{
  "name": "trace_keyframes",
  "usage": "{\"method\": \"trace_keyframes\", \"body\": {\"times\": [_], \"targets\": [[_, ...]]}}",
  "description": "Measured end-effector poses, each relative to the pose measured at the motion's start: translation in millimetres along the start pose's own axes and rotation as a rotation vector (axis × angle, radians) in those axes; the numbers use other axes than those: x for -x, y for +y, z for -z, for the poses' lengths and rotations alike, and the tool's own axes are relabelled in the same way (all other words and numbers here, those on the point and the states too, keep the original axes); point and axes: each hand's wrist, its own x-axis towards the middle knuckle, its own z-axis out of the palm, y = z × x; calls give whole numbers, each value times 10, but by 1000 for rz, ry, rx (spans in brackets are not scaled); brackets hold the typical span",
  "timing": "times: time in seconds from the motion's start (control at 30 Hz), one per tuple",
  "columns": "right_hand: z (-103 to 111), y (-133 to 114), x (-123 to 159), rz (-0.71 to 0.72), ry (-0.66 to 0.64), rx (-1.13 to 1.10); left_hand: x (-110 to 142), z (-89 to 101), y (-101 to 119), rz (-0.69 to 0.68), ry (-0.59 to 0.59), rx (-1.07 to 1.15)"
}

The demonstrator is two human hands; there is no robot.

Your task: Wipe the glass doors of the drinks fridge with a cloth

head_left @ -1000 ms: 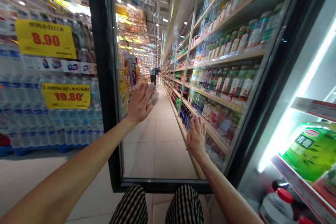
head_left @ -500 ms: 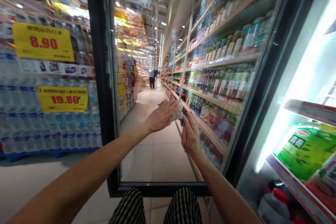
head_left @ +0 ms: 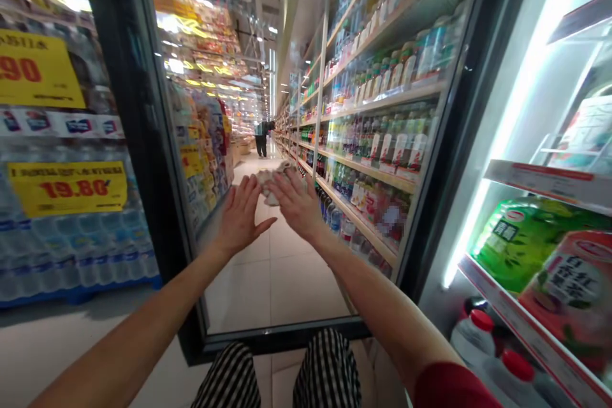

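Observation:
A crumpled whitish cloth point(head_left: 271, 195) lies against the glass pane point(head_left: 296, 290) of a black-framed door in front of me. My right hand point(head_left: 297, 203) is over the cloth, pressing it to the glass with its fingers stretched across it. Just left of the cloth, my left hand point(head_left: 241, 217) is raised with its palm toward the glass and its thumb spread out. Its fingertips are close to the cloth's left edge; whether they touch it I cannot tell.
Through the glass show shelves of bottles point(head_left: 396, 140) and an aisle with a distant person point(head_left: 261, 138). Right of the door stands a lit cooler with green drink packs point(head_left: 516, 236) and red-capped bottles point(head_left: 480, 320). Water bottles point(head_left: 90, 236) are stacked at left. My knees are below the door.
The cloth has passed from under my left hand to my right hand and sits further left. My left hand has drawn back leftward and opened. The view has shifted to the right.

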Motion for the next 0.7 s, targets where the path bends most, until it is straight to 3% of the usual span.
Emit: {"method": "trace_keyframes", "body": {"times": [0.07,0.13,0.2,0.27,0.4,0.47,0.63,0.7], "targets": [[137,354,202,-82,67,54,70,2,12,68,24,-25],[267,692,421,-307,200,136,127,-4,39,109,13,-44],[312,847,578,-549,371,178,153,-20,87,146,3,-53],[245,741,657,-611,406,170,154,-41,137,184,22,-50],[23,253,718,-241,112,71,146,-52,167,198,49,-30],[20,233,762,-177,75,66,148,-44,162,192,48,-29],[110,500,764,-632,420,124,145,-62,205,237,34,-55],[34,360,735,-588,393,96,152,-78,215,263,25,-67]]}}
